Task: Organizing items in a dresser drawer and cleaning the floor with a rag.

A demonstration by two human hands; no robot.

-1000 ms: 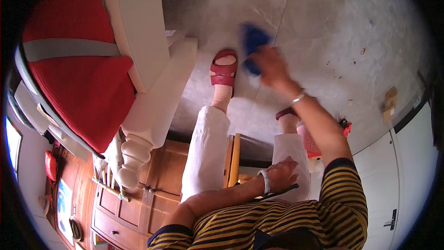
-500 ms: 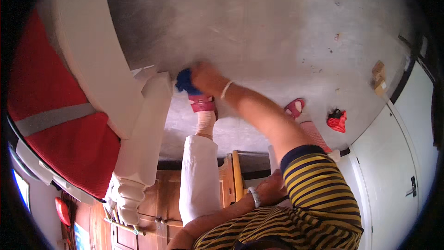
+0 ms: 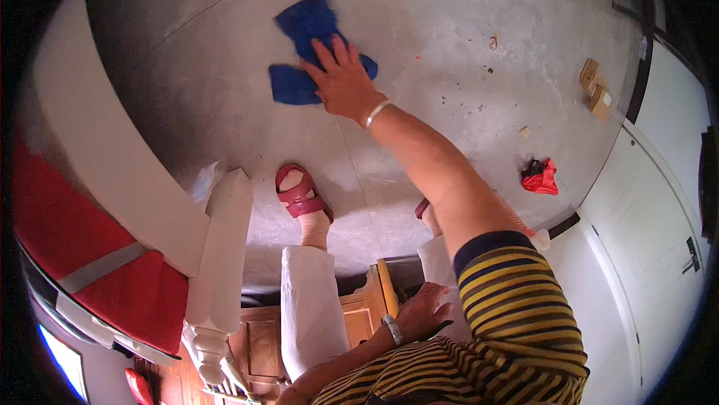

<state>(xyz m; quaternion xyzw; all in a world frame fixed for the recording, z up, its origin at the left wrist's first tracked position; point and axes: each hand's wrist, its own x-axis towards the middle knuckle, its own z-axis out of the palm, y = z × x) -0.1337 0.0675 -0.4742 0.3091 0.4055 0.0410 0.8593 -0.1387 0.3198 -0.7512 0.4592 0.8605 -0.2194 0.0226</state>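
My right hand (image 3: 344,84) lies with fingers spread on a blue cloth (image 3: 305,24) on the grey floor. The cloth spreads out in uneven lobes to the left of and beyond the fingers. A pale bangle circles that wrist. Close to my body, by my right knee, my left hand (image 3: 425,313) hangs with its fingers loosely apart, and I see nothing held in it. A silvery band (image 3: 392,330) is on its wrist. My left foot wears a dark red sandal (image 3: 301,194); the right sandal (image 3: 422,209) is partly hidden by my right arm.
A white post (image 3: 225,248) and a red cover (image 3: 123,292) stand at left. Small debris (image 3: 479,107) dots the floor at right, near a red bag (image 3: 541,177) and brown cardboard pieces (image 3: 595,90). A white door (image 3: 644,233) is at far right, wooden cabinetry (image 3: 255,345) below.
My right hand has moved forward, away from beside my left foot, and the bunched blue cloth now lies spread on the floor under it. My left foot shows fully now.
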